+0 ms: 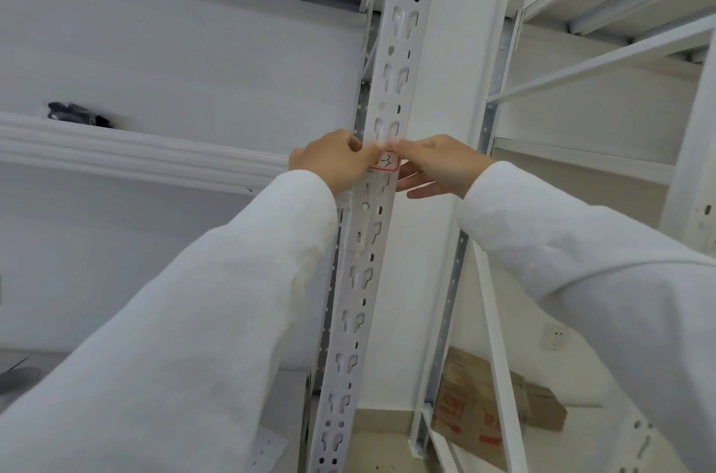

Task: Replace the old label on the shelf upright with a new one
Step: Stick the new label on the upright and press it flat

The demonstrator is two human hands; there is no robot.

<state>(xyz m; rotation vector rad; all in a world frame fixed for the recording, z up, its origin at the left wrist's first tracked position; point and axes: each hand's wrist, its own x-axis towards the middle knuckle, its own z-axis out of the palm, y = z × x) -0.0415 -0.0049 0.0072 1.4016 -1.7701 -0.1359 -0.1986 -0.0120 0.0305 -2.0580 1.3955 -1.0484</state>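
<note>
Bright, even light; soft, edges bowed

White metal shelving (604,57) is seen on both sides of the frame, lit evenly and softly. A white wall (174,57) is seen behind the left bay, where a ribbed white beam (135,154) is run across the middle left, with a dark object (77,115) laid on the shelf above it. At the lower right, brown cardboard boxes (499,403) with red print are stacked behind a slanted brace (498,356). A pale beige floor (383,437) is shown at the bottom centre.
</note>
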